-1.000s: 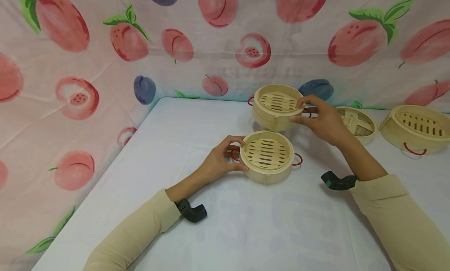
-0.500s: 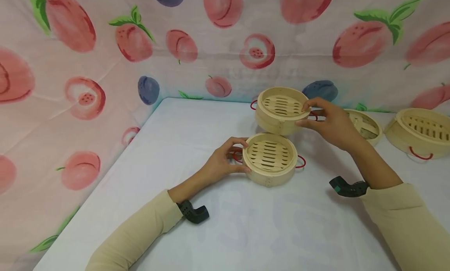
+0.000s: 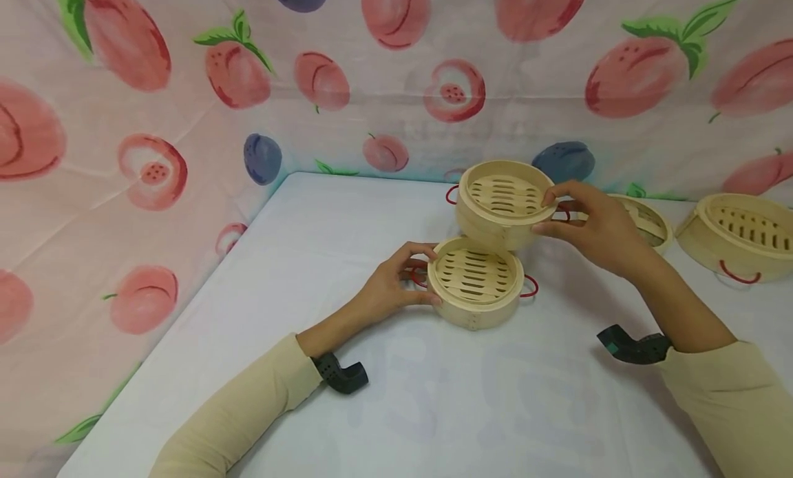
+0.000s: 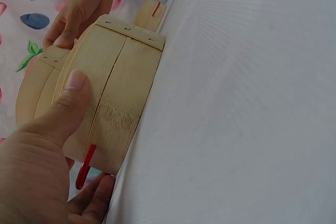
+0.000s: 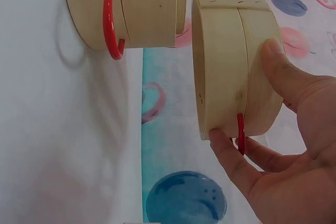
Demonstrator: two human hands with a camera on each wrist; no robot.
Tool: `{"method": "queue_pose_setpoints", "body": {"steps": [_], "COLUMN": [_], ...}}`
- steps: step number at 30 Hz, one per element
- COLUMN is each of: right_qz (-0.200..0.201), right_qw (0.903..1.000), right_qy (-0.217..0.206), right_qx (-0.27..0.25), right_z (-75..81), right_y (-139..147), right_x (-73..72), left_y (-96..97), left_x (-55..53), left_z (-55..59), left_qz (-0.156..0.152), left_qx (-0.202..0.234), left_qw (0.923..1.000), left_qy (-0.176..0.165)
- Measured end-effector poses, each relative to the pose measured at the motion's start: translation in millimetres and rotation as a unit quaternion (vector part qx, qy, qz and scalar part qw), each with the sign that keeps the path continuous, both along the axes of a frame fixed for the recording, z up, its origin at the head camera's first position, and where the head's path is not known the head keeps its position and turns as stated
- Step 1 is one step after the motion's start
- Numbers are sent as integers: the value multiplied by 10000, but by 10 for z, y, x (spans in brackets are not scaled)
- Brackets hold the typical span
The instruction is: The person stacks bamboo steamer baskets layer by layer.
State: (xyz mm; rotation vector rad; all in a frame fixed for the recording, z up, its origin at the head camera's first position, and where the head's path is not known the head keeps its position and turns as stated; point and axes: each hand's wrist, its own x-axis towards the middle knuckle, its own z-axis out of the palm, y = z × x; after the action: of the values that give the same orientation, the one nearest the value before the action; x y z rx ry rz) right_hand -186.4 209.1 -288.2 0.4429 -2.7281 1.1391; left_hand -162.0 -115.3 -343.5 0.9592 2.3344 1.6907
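On the white tabletop sits a small round bamboo steamer basket (image 3: 473,316) with a slatted base and red side handles. My left hand (image 3: 393,285) grips its left side; in the left wrist view the thumb presses its wall beside the red handle. A second, similar steamer basket (image 3: 495,223) is held up behind it, tilted a little. My right hand (image 3: 597,223) pinches that one by its right side, thumb on the wall and fingers around the handle. The right wrist view shows a gap between the raised basket (image 5: 226,66) and the lower basket (image 5: 142,9).
A bamboo steamer lid (image 3: 653,223) lies at the back right, partly hidden by my right hand. Farther right stands a larger bamboo piece (image 3: 731,247) with slots and a red handle. A fruit-print cloth (image 3: 372,92) hangs behind and at the left.
My right hand has brought the raised basket slightly nearer and to the right, so it overlaps the back of the lower one more. My left hand stays on its basket.
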Motion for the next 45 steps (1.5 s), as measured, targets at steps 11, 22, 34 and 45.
{"method": "queue_pose_setpoints", "body": {"steps": [11,22,34,45], "right_qz": [303,363,396,563], "right_qw": [9995,9993,9991,9981], "right_qy": [-22,-46,-75,72], "right_qx": [-26,1,120,237], "right_z": [-25,-41,-33,-5], "right_y": [-75,-60,-32,-26], "right_x": [32,12,22,51], "left_y": [16,45,58,63], "left_x": [-1,-13,-22,-33], "left_z": [20,25,29,20], "left_qz": [79,-25,-27,-51], "left_qx": [-70,39,95,171], "left_qw": [9999,9999,9999,9996], "left_qy": [26,114,111,205]}}
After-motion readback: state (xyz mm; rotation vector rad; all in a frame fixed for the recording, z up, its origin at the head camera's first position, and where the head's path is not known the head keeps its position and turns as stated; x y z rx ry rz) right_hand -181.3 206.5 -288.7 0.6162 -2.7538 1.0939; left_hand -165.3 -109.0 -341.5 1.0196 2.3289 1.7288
